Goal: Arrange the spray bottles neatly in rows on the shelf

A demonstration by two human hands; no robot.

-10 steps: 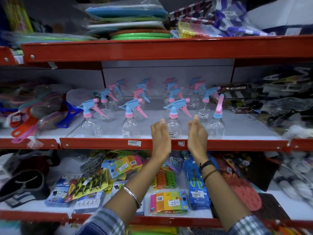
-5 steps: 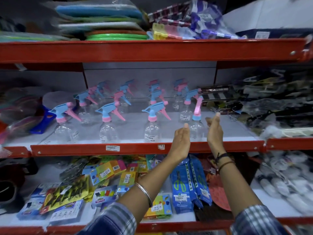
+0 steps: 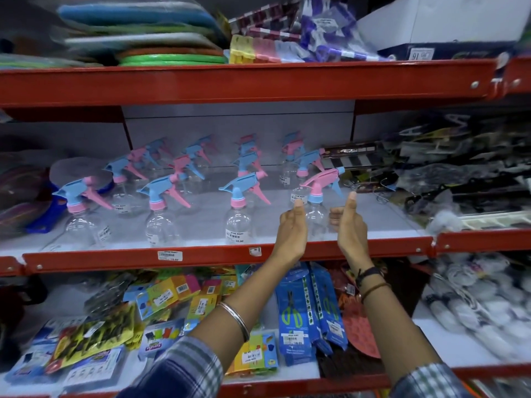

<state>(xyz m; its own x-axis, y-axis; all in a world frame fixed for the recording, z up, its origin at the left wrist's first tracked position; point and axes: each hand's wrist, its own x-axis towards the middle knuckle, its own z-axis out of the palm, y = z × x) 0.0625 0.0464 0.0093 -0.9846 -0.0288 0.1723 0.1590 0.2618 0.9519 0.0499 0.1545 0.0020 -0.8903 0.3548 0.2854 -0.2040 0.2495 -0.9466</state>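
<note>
Clear spray bottles with blue and pink trigger heads stand in rows on the white middle shelf [image 3: 373,225], behind its red front lip. The front row holds bottles at the left [image 3: 83,225], the middle [image 3: 162,225] and right of middle [image 3: 238,225]. Rightmost in that row is a spray bottle with a pink head and blue collar [image 3: 316,209], upright, nozzle pointing left like the others. My left hand [image 3: 291,228] presses its left side. My right hand [image 3: 349,222] curls its fingers against its right side. Several more bottles [image 3: 247,165] stand behind.
Black packaged goods [image 3: 431,173] crowd the shelf right of the bottles, and a blue plastic item [image 3: 43,214] sits at the left. The red upper shelf beam [image 3: 258,81] hangs above. Packets of scissors [image 3: 304,311] and colourful goods lie on the shelf below.
Both hands went from the third front bottle to the rightmost one and closed in on it. Its pink head, end-on before, now points left like the others. The camera panned right.
</note>
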